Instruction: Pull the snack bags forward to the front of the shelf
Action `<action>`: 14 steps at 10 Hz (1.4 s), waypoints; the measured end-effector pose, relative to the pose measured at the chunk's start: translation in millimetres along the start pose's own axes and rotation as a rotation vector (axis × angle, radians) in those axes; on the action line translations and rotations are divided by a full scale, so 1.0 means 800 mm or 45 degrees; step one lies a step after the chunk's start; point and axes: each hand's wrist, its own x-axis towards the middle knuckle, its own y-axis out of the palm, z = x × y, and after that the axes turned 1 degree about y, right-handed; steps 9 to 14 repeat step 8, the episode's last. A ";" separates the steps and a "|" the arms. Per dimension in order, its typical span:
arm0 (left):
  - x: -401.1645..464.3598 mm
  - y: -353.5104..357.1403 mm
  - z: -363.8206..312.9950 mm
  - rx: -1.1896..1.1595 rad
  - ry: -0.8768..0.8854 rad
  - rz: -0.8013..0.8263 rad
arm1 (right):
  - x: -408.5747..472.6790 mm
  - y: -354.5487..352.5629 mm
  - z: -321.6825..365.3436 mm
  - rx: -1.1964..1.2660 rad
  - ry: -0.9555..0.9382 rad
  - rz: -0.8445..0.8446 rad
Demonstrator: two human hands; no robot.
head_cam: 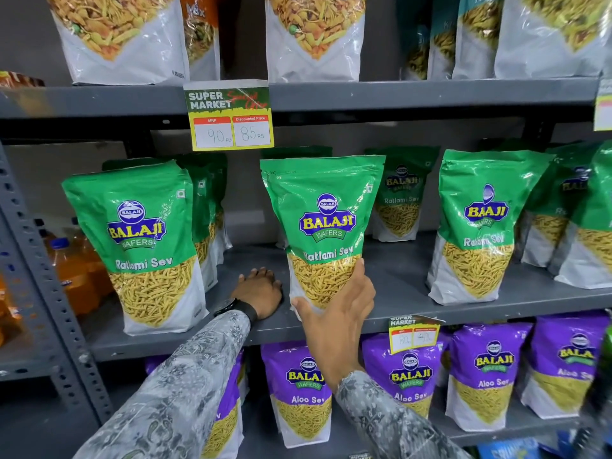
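Green Ratlami Sev snack bags stand on the grey middle shelf [397, 303]. The centre bag [323, 223] stands upright near the shelf's front edge, and my right hand [334, 313] grips its lower right corner. My left hand [260, 289] lies palm down on the shelf just left of that bag, its fingers reaching behind the bag's left side; whether it grips the bag is unclear. A left front bag [145, 246] and a right front bag [477, 226] stand forward too. More green bags [400, 193] sit further back.
A price tag [230, 115] hangs from the upper shelf above the centre bag. Purple Aloo Sev bags [483, 372] fill the shelf below, mixture bags [314, 34] the shelf above. A perforated upright post [43, 270] stands left, orange bottles [73, 270] behind it.
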 end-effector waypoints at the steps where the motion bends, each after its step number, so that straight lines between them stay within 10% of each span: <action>1: 0.000 0.002 0.000 -0.024 -0.006 -0.011 | 0.006 0.004 -0.003 -0.027 -0.008 0.017; 14: -0.013 -0.002 0.006 -0.291 -0.101 -0.092 | 0.012 -0.021 -0.016 0.014 -0.048 0.069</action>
